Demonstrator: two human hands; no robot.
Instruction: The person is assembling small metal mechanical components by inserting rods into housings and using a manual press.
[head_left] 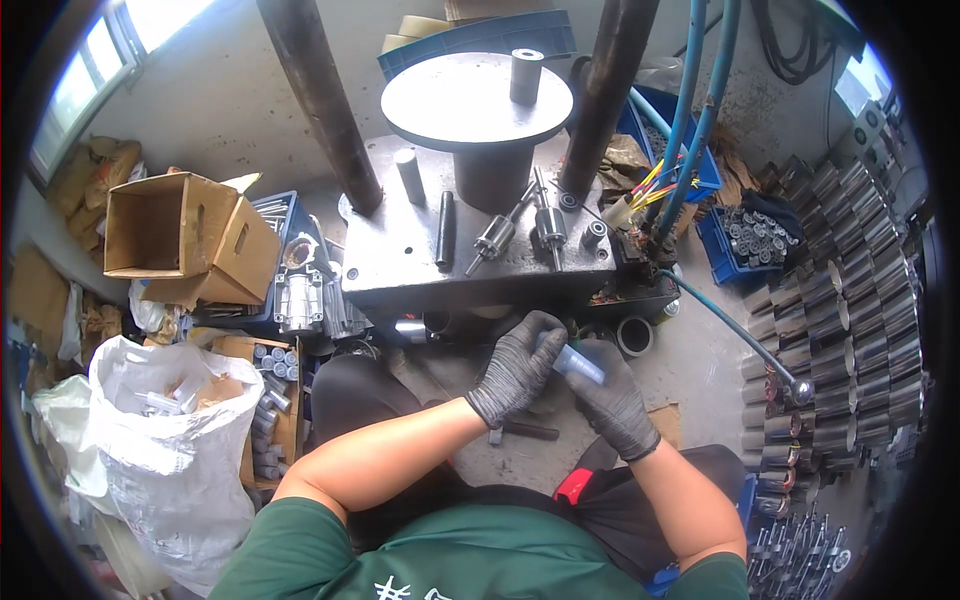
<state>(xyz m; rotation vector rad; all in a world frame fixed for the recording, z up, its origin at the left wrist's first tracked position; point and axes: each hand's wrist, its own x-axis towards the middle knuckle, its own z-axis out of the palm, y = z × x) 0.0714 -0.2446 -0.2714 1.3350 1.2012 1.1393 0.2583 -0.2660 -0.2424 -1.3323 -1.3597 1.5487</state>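
In front of the press, both my hands wear dark grey knit gloves. Between them is a pale blue, translucent-looking cylinder (579, 365), tilted down to the right. My left hand (517, 372) is closed about its upper left end, thumb along the top. Around its lower right side curl the fingers of my right hand (614, 396), partly hidden behind it. On the steel press table (390, 255) just beyond lie two rotors with shafts, one left (495, 238) and one right (550, 226), and a dark rod (445, 228).
A round steel platen (440, 100) carries a metal cylinder (526, 76). Cardboard boxes (150, 225), a white sack (180, 460) and a tray of wrapped cylinders (290, 400) stand left. Stacked metal tubes (830, 330) fill the right. A ball-ended lever (802, 390) juts out right.
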